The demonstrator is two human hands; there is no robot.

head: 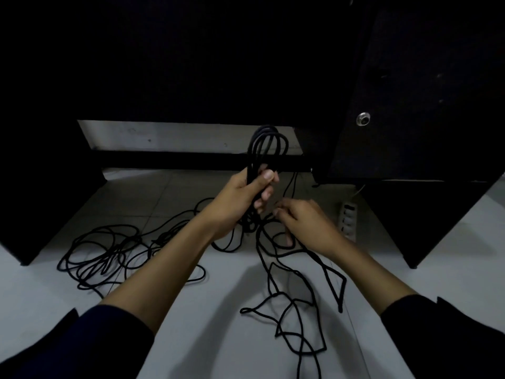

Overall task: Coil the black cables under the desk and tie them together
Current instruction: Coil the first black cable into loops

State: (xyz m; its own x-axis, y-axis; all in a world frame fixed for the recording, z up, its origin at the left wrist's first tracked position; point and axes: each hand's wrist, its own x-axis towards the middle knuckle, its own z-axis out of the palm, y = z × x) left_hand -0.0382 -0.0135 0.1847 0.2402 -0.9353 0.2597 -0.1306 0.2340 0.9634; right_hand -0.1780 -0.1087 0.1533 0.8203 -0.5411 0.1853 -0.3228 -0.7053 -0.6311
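Observation:
My left hand grips a bundle of coiled black cable, whose loops stick up above the fist under the desk. Just to its right and a little lower, my right hand has its fingers curled around a loose strand of the same cable. Slack black cable trails in kinked loops over the floor in front of me. A second tangle of black cable lies on the floor to the left.
A white power strip lies on the tiled floor at the right. Dark desk panels stand at left and right, with a black crossbar behind the hands.

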